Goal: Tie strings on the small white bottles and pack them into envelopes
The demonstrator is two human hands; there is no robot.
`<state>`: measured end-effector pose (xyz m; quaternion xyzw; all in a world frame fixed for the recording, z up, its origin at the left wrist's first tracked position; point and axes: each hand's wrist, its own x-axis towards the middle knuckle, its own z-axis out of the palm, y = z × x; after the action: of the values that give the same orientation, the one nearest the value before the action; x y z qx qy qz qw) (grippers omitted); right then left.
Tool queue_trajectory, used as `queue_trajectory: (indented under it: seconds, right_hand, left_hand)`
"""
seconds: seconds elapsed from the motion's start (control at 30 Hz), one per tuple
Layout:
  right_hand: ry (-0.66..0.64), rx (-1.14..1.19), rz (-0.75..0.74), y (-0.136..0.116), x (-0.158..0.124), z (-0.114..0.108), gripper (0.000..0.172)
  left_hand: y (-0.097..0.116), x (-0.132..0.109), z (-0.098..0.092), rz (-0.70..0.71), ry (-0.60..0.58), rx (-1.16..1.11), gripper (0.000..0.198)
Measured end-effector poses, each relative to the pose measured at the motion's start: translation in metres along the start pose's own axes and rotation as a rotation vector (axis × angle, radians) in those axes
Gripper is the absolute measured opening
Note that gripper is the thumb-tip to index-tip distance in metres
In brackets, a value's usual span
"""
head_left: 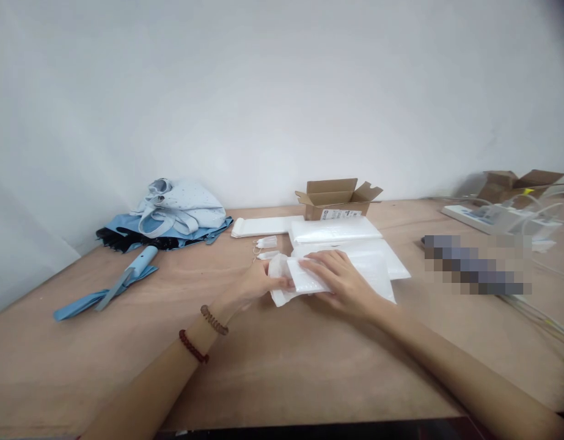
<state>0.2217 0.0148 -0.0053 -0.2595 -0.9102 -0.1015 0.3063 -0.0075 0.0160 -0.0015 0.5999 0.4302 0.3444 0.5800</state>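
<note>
My left hand point(256, 282) is closed on the edge of a soft white plastic bag point(278, 269), thumb in front and the other fingers mostly hidden behind. Against the bag is a flat white packet point(302, 278), with my right hand point(341, 281) closed over its right side. How far the packet sits inside the bag cannot be made out. Shiny white plastic mailers point(334, 230) lie just behind my hands, and another spreads out under my right hand. Two small white tags or pouches with string loops, one a small white tag point(266, 242), rest beyond my left hand.
An open cardboard box point(336, 208) stands at the back, beside a long white packet point(266, 226). Left are a blue umbrella point(142, 260) and a pale cloth bag point(190, 208). Right are a power strip point(469, 217), cables, a second cardboard box point(511, 183) and a blurred-out object point(474, 266).
</note>
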Motion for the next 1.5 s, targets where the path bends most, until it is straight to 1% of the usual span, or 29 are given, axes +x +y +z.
queue_trajectory:
  seconds: [0.07,0.1,0.13,0.2,0.3,0.4,0.5,0.63,0.73,0.8,0.9,0.97,1.07,1.17,1.23,1.33,1.4,1.5]
  right_hand:
    - [0.002,-0.012,0.001,0.001,0.0,0.0,0.052]
    - [0.001,-0.018,0.001,0.001,0.0,-0.001,0.052]
    - [-0.004,-0.024,0.0,0.001,0.0,-0.001,0.052]
    - [-0.021,-0.04,-0.012,0.0,0.001,-0.002,0.053]
    - [-0.039,-0.065,-0.043,-0.002,0.001,-0.002,0.056]
    - [-0.047,-0.083,-0.05,-0.004,0.001,-0.003,0.058]
    - [-0.054,-0.093,-0.043,-0.004,0.001,-0.004,0.059]
    - [-0.053,-0.113,-0.025,-0.002,0.0,-0.005,0.06]
    - [-0.044,-0.145,-0.028,0.0,0.0,-0.005,0.058]
    - [-0.065,-0.168,-0.041,-0.001,0.001,-0.006,0.058]
    - [-0.114,-0.197,-0.062,-0.005,0.002,-0.008,0.056]
    - [-0.122,-0.216,-0.075,-0.009,0.003,-0.009,0.052]
    - [-0.09,-0.256,-0.085,-0.011,0.003,-0.007,0.049]
    - [-0.042,-0.312,-0.072,-0.009,0.002,-0.004,0.05]
    - [-0.009,-0.346,-0.054,-0.005,0.002,0.0,0.049]
    - [0.037,-0.38,-0.026,-0.001,0.0,0.003,0.045]
    - [0.057,-0.387,-0.012,0.001,0.0,0.004,0.044]
    - [0.061,-0.389,-0.003,0.002,-0.001,0.004,0.045]
  left_hand:
    - [0.005,-0.002,-0.002,0.001,-0.084,-0.032,0.046]
    - [0.006,-0.002,-0.002,0.004,-0.105,-0.03,0.048]
    - [0.007,-0.003,-0.002,0.01,-0.096,-0.012,0.049]
    - [0.006,-0.003,0.001,0.027,-0.017,0.058,0.047]
    - [0.001,-0.002,0.012,0.069,0.117,0.121,0.035]
    - [-0.002,0.0,0.023,0.092,0.172,0.073,0.029]
    - [-0.004,0.001,0.026,0.104,0.197,0.05,0.031]
    - [-0.006,0.002,0.019,0.062,0.164,0.033,0.037]
    - [-0.007,0.003,0.015,0.041,0.151,-0.014,0.037]
    - [-0.008,0.003,0.018,0.034,0.167,-0.034,0.037]
    - [-0.008,0.002,0.028,0.052,0.243,-0.052,0.037]
    - [-0.006,0.001,0.034,0.073,0.281,-0.084,0.036]
    - [-0.005,0.001,0.039,0.073,0.295,-0.146,0.032]
    - [-0.006,0.0,0.039,0.065,0.322,-0.208,0.031]
    - [-0.006,0.0,0.038,0.034,0.308,-0.24,0.027]
    - [-0.004,-0.002,0.037,-0.024,0.242,-0.28,0.028]
    - [-0.002,-0.003,0.037,-0.025,0.208,-0.303,0.03]
    - [0.0,-0.004,0.037,-0.008,0.191,-0.317,0.031]
